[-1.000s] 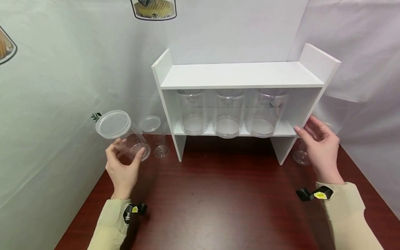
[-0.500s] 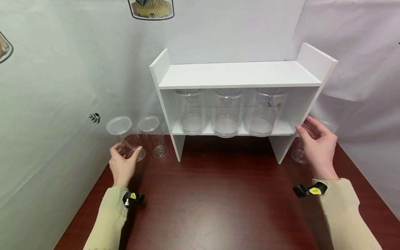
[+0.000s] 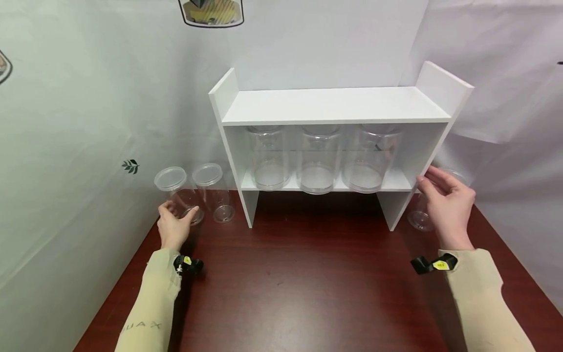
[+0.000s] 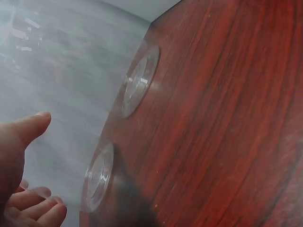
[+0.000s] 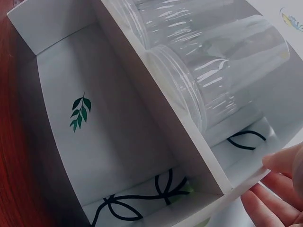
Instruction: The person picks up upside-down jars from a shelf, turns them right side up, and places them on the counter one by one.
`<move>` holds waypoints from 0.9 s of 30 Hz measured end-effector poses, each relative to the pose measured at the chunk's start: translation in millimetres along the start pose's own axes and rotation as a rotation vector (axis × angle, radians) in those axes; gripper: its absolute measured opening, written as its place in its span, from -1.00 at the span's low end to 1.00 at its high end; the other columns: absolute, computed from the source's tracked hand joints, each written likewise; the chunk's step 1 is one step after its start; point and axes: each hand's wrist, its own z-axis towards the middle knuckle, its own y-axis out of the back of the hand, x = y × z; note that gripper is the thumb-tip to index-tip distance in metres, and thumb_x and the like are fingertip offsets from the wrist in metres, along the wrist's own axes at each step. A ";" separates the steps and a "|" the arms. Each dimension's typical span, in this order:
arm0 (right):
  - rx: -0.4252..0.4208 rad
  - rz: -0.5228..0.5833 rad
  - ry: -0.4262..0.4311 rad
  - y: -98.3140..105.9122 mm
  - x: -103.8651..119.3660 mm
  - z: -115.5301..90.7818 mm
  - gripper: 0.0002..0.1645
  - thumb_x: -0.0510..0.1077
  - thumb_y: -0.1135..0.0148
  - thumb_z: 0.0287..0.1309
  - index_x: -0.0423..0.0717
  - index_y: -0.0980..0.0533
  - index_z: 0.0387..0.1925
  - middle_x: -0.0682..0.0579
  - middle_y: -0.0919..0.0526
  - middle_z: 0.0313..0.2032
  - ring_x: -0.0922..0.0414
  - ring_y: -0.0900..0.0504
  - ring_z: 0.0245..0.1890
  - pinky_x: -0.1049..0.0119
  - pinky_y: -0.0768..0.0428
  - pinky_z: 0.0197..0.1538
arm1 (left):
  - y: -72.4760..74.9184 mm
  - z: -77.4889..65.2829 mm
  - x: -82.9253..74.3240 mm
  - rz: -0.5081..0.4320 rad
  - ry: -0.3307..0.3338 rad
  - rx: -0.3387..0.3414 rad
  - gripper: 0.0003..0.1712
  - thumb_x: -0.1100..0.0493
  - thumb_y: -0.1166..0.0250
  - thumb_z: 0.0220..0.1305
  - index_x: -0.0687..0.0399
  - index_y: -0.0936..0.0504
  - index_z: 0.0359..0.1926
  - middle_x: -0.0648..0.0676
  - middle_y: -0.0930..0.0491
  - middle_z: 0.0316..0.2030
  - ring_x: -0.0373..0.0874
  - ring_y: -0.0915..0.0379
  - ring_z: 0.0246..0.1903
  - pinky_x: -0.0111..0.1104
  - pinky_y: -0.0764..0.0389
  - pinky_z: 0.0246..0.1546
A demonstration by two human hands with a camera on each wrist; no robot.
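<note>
At the left, my left hand (image 3: pixel 173 231) holds a clear lidded jar (image 3: pixel 170 179) low on its body, thumb on one side and fingers on the other. The jar stands upright; its round base (image 4: pixel 100 178) appears on the tabletop in the left wrist view. Just right of it is a second clear jar (image 3: pixel 208 174), close by. My right hand (image 3: pixel 449 208) grips the right side panel of a white two-tier shelf (image 3: pixel 336 106). In the right wrist view, the thumb (image 5: pixel 279 161) lies inside the panel and the fingers outside.
On the shelf's lower tier stand three clear jars, a left one (image 3: pixel 269 164), a middle one (image 3: pixel 318 164) and a right one (image 3: pixel 365 164). Another clear jar (image 3: pixel 421 221) sits partly hidden behind my right hand. White sheeting (image 3: pixel 79 146) encloses the dark red table (image 3: pixel 286 278).
My left hand has lowered the tilted jar and moved it away from me, upright beside the second jar. My right hand keeps its grip on the shelf panel. The view has shifted slightly.
</note>
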 end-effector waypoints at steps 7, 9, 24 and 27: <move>0.005 -0.040 0.013 1.2 -1.8 0.7 -0.57 -0.30 -0.48 0.13 -0.25 -0.68 0.08 0.27 -0.75 -0.25 0.37 -0.72 -0.24 0.59 -0.62 -0.17 | -2.0 5.4 6.7 -0.067 0.008 0.015 0.01 -0.06 -0.51 0.21 0.27 -0.18 0.47 0.37 -0.36 0.33 0.24 -0.35 0.30 0.02 -0.40 0.29; 0.006 -0.048 0.012 1.4 -1.9 1.2 -0.57 -0.29 -0.48 0.13 -0.25 -0.68 0.08 0.28 -0.75 -0.25 0.38 -0.72 -0.24 0.59 -0.62 -0.17 | -2.2 6.8 7.7 -0.072 -0.002 0.012 0.00 -0.06 -0.51 0.21 0.26 -0.21 0.48 0.37 -0.39 0.33 0.23 -0.37 0.30 0.00 -0.41 0.29; 0.004 0.040 -0.025 1.2 0.1 0.7 -0.57 -0.32 -0.52 0.08 -0.27 -0.69 0.04 0.21 -0.76 -0.29 0.34 -0.73 -0.26 0.58 -0.63 -0.19 | 18.0 -27.3 -13.1 -0.220 -0.116 -0.196 0.06 -0.07 -0.59 0.10 -0.11 -0.25 0.55 0.02 -0.34 0.44 -0.05 -0.30 0.37 -0.24 -0.33 0.36; 0.001 0.080 -0.020 0.4 -0.1 0.7 -0.57 -0.34 -0.54 0.04 -0.27 -0.70 0.01 0.19 -0.77 -0.30 0.33 -0.74 -0.26 0.58 -0.63 -0.19 | 21.8 -38.8 -25.6 -0.260 -0.209 -0.243 -0.01 0.01 -0.60 0.10 -0.17 -0.32 0.51 -0.06 -0.38 0.40 -0.11 -0.35 0.35 -0.29 -0.36 0.34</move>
